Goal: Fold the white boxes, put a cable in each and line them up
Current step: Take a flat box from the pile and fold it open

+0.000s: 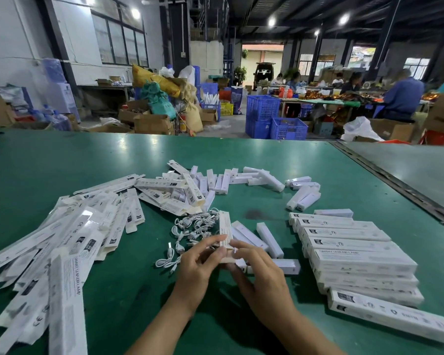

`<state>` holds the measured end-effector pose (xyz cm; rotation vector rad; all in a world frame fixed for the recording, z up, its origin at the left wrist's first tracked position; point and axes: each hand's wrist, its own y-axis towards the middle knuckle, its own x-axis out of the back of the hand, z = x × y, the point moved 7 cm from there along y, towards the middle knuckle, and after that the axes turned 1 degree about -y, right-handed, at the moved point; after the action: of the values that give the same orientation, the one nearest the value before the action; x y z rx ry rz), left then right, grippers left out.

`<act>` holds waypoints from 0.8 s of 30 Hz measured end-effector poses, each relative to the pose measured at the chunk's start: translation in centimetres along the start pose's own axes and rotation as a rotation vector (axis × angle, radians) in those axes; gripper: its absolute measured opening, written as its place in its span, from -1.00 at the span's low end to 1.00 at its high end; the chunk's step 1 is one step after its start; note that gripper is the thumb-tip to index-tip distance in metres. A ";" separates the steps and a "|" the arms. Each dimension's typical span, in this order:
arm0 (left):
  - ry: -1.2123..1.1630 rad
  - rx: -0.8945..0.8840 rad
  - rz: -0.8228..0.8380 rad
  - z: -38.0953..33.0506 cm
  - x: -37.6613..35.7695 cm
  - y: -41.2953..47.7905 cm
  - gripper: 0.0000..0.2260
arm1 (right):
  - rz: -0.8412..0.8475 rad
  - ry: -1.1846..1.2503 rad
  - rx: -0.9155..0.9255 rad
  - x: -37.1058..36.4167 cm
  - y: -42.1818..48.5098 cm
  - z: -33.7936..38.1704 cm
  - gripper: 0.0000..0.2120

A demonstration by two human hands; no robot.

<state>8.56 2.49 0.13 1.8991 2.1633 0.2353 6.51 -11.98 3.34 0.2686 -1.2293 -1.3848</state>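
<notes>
A: White box (226,230): where is it, and which step?
B: Mid green table (139,316), pointing away, held between left hand (198,265) and right hand (259,270). Both sets of fingers curl round its near end, pinching the flap. Looks like the folding step. Cable inside? Can't tell.
A: Next?
B: Probably tuck the flap, take one from the cable pile (190,226) just beyond, then add the box to the finished row (356,254) at right.

One head-worn wide-angle view, forward and down, close over the green table (62,160), workshop hall beyond.
</notes>
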 end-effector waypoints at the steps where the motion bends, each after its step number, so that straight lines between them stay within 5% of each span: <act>1: -0.018 0.011 0.004 0.1 -0.1 0.1 -0.79 | -0.020 0.004 -0.008 0.2 0.1 0.0 -0.87; 5: -0.087 0.055 0.007 0.6 -0.2 0.1 -0.78 | -0.051 -0.001 -0.008 0.6 0.3 -0.1 -0.70; 16: 0.033 -0.037 0.014 -0.3 -0.2 -0.1 -0.66 | -0.075 0.022 0.010 0.8 0.2 -0.4 -0.89; 24: 0.086 -0.046 0.010 -0.2 -0.3 -0.1 -0.77 | -0.079 0.046 -0.027 0.9 0.3 -0.5 -0.92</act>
<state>8.39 2.23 0.33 1.9079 2.1832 0.3716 6.81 -12.88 3.84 0.3309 -1.1721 -1.4549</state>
